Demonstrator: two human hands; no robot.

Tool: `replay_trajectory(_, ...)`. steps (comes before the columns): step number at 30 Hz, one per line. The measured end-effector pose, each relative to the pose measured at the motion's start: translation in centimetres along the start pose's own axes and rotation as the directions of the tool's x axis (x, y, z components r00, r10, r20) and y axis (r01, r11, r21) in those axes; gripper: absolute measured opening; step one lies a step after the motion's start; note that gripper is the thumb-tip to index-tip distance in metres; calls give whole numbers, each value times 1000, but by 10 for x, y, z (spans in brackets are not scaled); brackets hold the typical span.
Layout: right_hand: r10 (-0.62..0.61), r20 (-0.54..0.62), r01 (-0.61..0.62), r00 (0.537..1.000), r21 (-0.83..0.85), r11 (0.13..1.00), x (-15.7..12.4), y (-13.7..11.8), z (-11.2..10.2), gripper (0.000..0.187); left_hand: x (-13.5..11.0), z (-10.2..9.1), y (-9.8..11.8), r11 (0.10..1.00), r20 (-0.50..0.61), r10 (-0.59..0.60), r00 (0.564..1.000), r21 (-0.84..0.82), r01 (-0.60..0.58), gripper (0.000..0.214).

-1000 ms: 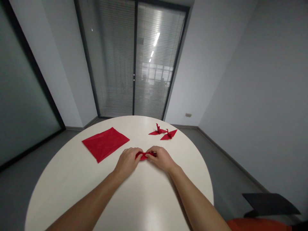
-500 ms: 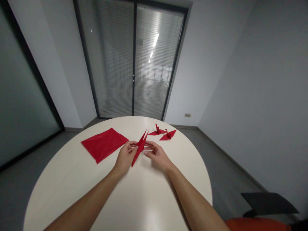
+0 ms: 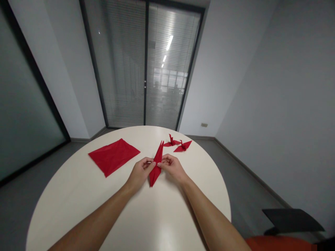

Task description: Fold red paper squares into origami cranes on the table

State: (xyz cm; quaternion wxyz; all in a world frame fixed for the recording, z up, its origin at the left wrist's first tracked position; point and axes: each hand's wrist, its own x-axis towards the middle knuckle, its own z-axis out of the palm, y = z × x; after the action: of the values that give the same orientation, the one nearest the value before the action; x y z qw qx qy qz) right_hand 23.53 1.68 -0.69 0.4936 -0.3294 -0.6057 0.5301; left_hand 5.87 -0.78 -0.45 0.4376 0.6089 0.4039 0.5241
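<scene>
Between my hands, above the round table, is a folded piece of red origami paper (image 3: 155, 173), long and narrow, with two thin points at its far end and a wider near end. My left hand (image 3: 140, 173) pinches its left edge, thumb on the front face. From the right side, my right hand (image 3: 173, 168) grips the middle, its thumb also on the front. The fingertips behind the paper are partly hidden. Just beyond my right hand sit two finished red paper cranes, one crane (image 3: 171, 141) slightly behind the other crane (image 3: 183, 146).
Red paper sheets (image 3: 114, 157) lie flat on the left part of the white round table (image 3: 78, 205). A chair with a black armrest (image 3: 291, 220) and an orange seat stands at the lower right. Behind the table is a glass partition with blinds (image 3: 125, 87).
My right hand has closed onto the folded paper, having been apart from it. The paper has turned more upright and its broad face now shows toward me.
</scene>
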Motion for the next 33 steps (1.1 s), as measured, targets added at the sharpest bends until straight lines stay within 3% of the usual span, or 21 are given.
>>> replay_trajectory(5, 75, -20, -75, 997, 20, 997, -2, -4, 4, 34, 0, 1, -3, 999, -1, -17, 1000, -32, 17, 25)
replay_trajectory(11, 117, -13, -117, 993, 23, 993, -3, -3, 11, 35, -4, 3, -4, 986, -86, 69, 994, 158, -55, 13)
replay_trajectory(21, 115, -11, -114, 993, 102, 988, 0, 0, 13, 37, -11, 4, 5, 846, -89, 247, 965, 505, -170, 5)
replay_trajectory(33, 185, 23, -186, 983, 99, 978, -2, -7, 18, 45, -14, 7, 9, 746, -61, 356, 932, 619, -245, 15)
